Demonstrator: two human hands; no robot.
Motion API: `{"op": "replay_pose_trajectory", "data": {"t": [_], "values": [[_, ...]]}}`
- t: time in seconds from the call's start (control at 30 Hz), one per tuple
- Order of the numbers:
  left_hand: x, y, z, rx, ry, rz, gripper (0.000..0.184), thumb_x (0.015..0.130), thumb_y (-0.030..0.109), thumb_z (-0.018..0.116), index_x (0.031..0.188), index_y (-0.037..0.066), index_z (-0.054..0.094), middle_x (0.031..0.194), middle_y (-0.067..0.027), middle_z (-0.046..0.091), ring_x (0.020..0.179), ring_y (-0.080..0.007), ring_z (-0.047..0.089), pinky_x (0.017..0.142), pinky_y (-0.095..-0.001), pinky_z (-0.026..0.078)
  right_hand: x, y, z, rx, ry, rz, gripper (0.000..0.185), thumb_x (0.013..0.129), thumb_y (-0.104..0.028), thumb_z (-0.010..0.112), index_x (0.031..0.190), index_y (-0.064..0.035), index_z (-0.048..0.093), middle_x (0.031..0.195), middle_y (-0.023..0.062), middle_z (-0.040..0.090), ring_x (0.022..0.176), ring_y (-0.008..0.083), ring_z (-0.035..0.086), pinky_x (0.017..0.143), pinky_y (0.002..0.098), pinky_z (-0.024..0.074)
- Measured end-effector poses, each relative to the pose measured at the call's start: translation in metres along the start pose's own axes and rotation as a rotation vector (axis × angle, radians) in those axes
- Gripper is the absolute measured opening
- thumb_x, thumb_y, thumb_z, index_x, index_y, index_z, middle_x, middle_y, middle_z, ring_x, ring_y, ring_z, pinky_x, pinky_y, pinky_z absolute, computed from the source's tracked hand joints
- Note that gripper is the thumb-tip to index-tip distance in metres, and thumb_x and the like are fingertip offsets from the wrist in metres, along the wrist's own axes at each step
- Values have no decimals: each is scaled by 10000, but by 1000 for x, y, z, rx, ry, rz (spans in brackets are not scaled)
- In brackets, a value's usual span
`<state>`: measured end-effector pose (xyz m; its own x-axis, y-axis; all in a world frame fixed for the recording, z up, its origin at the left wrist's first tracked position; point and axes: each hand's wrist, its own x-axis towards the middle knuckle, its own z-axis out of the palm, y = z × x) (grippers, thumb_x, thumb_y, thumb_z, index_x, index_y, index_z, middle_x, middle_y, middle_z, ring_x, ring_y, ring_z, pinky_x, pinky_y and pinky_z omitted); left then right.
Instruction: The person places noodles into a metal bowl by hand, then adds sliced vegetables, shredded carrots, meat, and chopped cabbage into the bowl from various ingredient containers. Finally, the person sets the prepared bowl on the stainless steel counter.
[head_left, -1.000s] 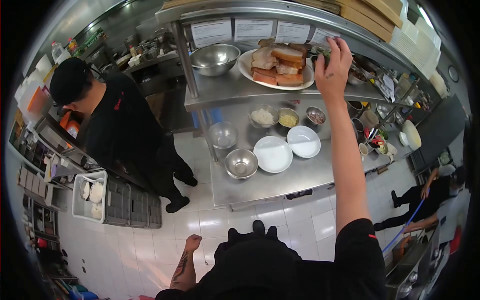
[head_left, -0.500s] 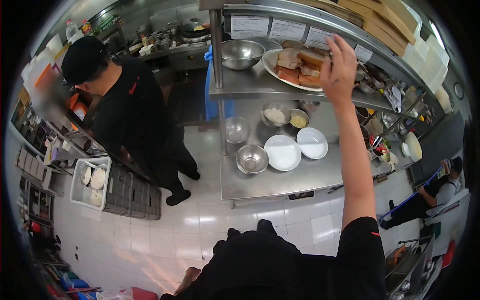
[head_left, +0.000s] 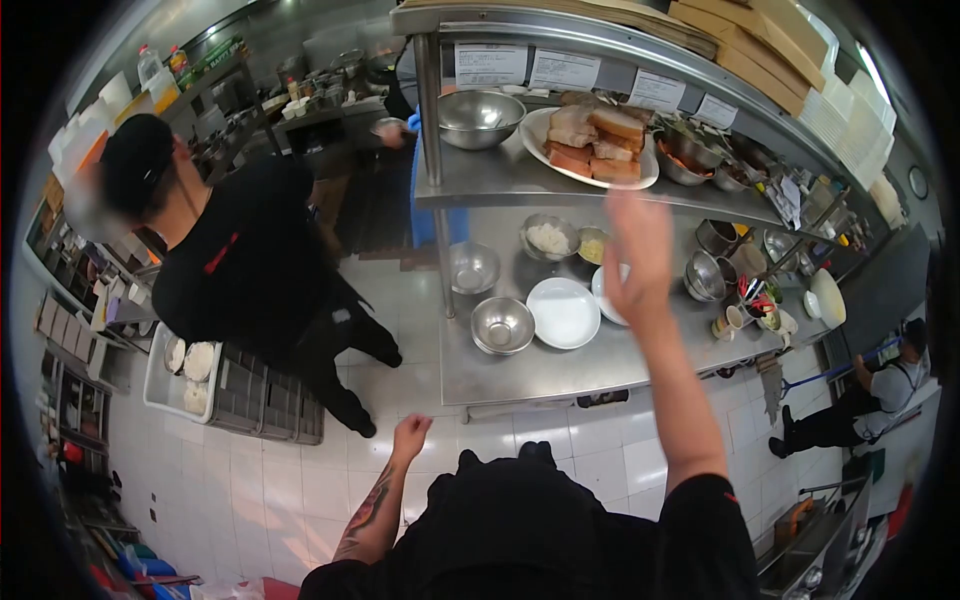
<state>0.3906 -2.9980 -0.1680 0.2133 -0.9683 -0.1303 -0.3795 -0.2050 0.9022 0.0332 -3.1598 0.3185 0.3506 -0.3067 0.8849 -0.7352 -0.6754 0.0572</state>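
Observation:
My right hand (head_left: 640,245) is stretched over the steel table, just below the upper shelf's front edge. Motion smears its fingers, and I see nothing held in it. Above it, on the shelf, a white oval plate (head_left: 540,128) carries thick slabs of meat (head_left: 607,140) that look like pork belly. A white round plate (head_left: 564,313) lies on the table left of my right arm, and my hand partly covers a second white plate (head_left: 603,300). Low over the floor, my left hand (head_left: 411,437) is away from everything, fingers curled in and seemingly holding nothing.
Steel bowls (head_left: 503,325) stand on the table, one with white shreds (head_left: 548,238). The steel shelf (head_left: 490,180) overhangs it. A co-worker in black (head_left: 250,240) is at my left beside grey crates (head_left: 270,395). Another person (head_left: 885,385) holds a blue pole at right.
My right hand has dropped from the meat plate toward me. My left hand has come up into view. The co-worker at left has turned and leaned, and the person at right has shifted.

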Motion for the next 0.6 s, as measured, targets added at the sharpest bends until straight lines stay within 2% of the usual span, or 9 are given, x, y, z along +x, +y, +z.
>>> {"op": "replay_pose_trajectory", "data": {"t": [0.13,0.2,0.23,0.3,0.37,0.4,0.43,0.47,0.6], "values": [[60,131,31,-77,78,200,296,905,281,662,1047,21,661,976,-146,688,908,-262,660,770,-348,523,-179,-42,5,371,-559,341,419,833,-23,625,1250,-64,595,1157,154,662,1053,339,625,1058,541,393],[95,156,55,25,164,326,359,889,267,682,1139,18,617,1098,-175,646,1024,-309,630,833,-390,518,-314,-39,-3,274,-840,598,324,858,-110,616,1171,-37,646,1083,188,684,999,375,642,928,454,498],[110,165,67,104,200,378,418,873,262,701,1187,11,588,1142,-191,621,1063,-325,614,847,-409,516,-376,-46,-21,232,-812,738,262,881,-164,620,1087,-17,688,1059,206,691,992,385,651,885,434,515],[122,203,78,209,265,296,524,839,267,722,1248,3,526,1197,-205,583,1178,-377,519,1004,-459,415,-501,-63,-68,108,-887,957,243,890,-187,611,1040,-25,711,1010,209,701,960,389,665,855,441,531],[138,213,89,266,315,247,529,816,251,724,1236,5,516,1194,-225,579,1159,-377,547,984,-458,438,-600,-93,-134,28,-1061,1208,286,873,-247,609,1032,-34,714,1032,203,697,1002,379,656,894,442,521],[145,214,93,268,302,242,529,816,251,724,1236,5,516,1194,-225,579,1159,-377,547,984,-458,438,-693,-102,-165,-76,-1311,1131,317,891,-299,563,991,-41,718,1032,198,697,978,383,660,855,459,531],[154,211,95,321,238,163,489,820,238,703,1216,13,524,1171,-227,592,1136,-380,566,955,-469,457,-713,-121,-199,-115,-1413,1199,353,913,-319,505,959,-42,719,970,197,706,913,387,675,822,473,536],[163,211,97,373,178,86,450,825,224,683,1197,21,532,1147,-229,604,1114,-384,585,926,-481,477,-713,-143,-233,-81,-1426,1429,340,929,-279,476,888,-36,711,841,183,712,800,345,700,732,484,550],[166,241,86,513,108,-25,361,832,193,640,1151,40,567,1075,-220,636,1063,-381,618,853,-510,506,-719,-203,-315,131,-1385,1809,305,920,-300,518,947,-51,691,871,161,711,788,325,704,687,467,545]]}}
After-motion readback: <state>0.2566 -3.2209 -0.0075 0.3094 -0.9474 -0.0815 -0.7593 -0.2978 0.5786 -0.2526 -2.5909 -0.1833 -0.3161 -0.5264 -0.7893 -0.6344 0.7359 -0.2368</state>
